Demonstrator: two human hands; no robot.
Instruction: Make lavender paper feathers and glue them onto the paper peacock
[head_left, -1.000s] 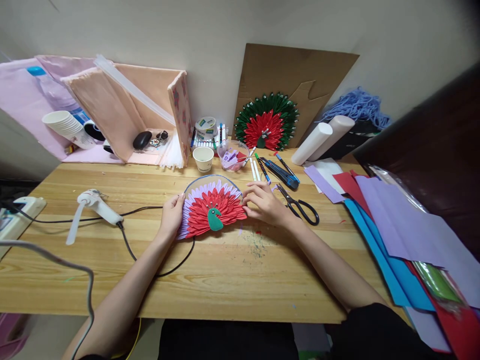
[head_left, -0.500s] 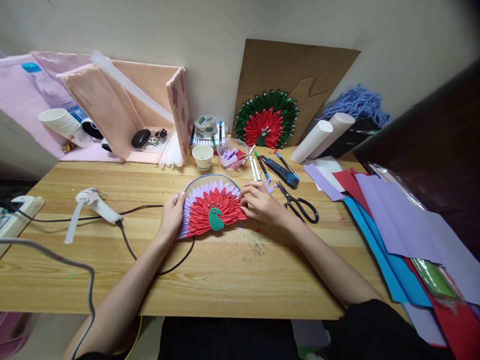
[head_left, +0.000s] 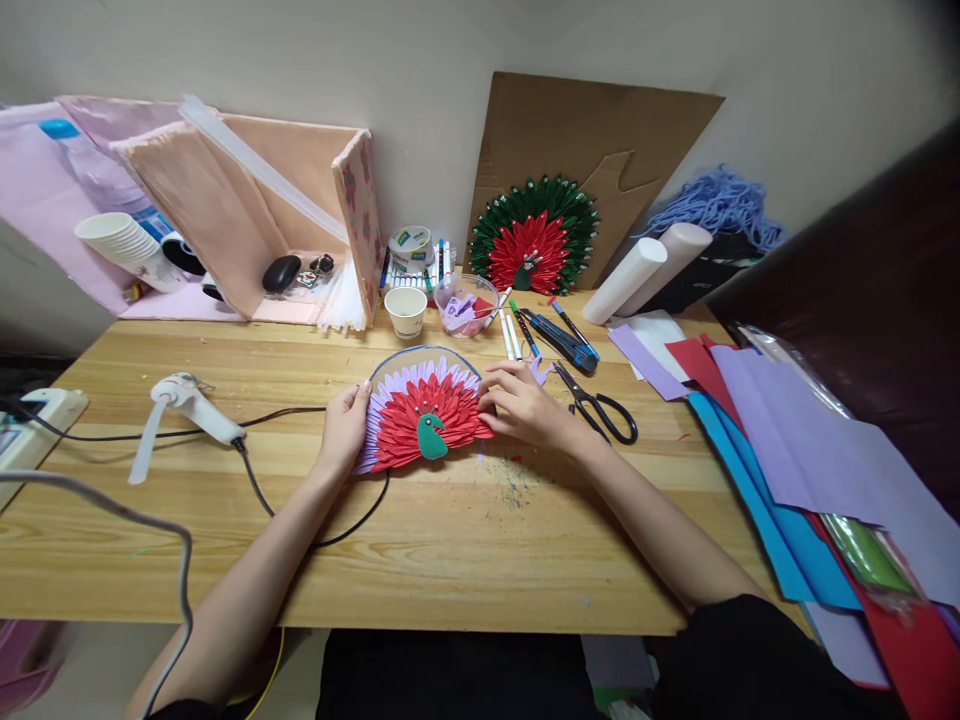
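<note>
A paper peacock (head_left: 424, 415) with red and lilac feathers and a green head and body is in the middle of the wooden table. Behind its feathers shows a round backing edged with a blue line. My left hand (head_left: 346, 425) grips the peacock's left edge, thumb on top. At its right edge my right hand (head_left: 517, 400) has curled fingers closed on the feathers; the fingertips are partly hidden. Black-handled scissors (head_left: 600, 405) lie open just right of my right hand. Near its fingers rests a lilac paper scrap (head_left: 540, 371).
A glue gun (head_left: 196, 408) with its cord lies at left. Behind are a paper cup (head_left: 406, 312), a plastic bowl (head_left: 450, 322) of scraps and a blue cutter (head_left: 562, 343). A green-and-red peacock (head_left: 487, 262) leans on cardboard (head_left: 592, 130). Coloured paper (head_left: 795, 440) covers the right side.
</note>
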